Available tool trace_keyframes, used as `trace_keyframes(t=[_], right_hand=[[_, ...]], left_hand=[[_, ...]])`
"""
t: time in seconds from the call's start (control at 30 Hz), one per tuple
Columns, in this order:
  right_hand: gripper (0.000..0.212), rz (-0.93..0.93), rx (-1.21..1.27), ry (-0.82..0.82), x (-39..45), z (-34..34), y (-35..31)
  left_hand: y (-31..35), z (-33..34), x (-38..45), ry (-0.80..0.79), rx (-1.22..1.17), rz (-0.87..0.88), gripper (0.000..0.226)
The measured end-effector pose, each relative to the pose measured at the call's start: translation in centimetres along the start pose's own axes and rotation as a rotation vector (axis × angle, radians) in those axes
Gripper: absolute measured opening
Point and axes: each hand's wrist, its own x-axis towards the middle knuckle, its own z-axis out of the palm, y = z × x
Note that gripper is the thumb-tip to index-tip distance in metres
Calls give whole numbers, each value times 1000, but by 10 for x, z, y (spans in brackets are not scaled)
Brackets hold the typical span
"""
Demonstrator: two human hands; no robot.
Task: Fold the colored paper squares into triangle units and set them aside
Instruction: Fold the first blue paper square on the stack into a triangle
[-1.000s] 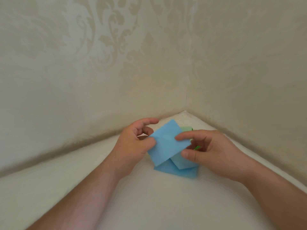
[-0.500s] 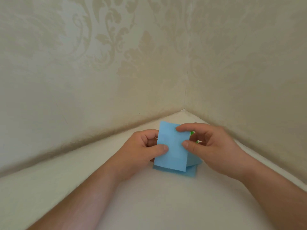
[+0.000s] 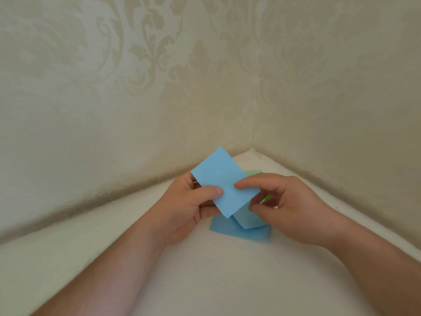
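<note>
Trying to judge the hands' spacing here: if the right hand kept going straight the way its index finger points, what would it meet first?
The right hand points leftward across the held blue paper; likely first contact is the left hand, at its thumb, though depth is uncertain.

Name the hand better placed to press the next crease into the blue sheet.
Right hand: its fingertips pinch the blue sheet at its free edge, while the left hand steadies the sheet.

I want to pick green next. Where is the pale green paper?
In the head view, the pale green paper lies near the wall corner, behind the held blue paper rectangle.
</note>
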Motion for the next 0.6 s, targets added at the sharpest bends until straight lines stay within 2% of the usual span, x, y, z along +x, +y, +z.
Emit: trace_keyframes(t=[0.17, 0.27, 0.37, 0.47, 0.6], right_hand=[[37, -66, 19, 86, -1, -2, -10], [35, -58, 57, 92, -1, -5, -11], [19, -116, 123, 86, 0, -5, -11], [8, -143, 159, 109, 2, -4, -9], [9, -107, 186, 151, 2, -7, -8]], left_hand=[[0, 2, -4, -128, 7, -50, 40], [-2, 2, -1, -22, 23, 1, 30], [-4, 0, 2, 55, 66, 43, 23], [-3, 1, 2, 97, 91, 23, 19], [-2, 3, 1, 112, 76, 11, 19]])
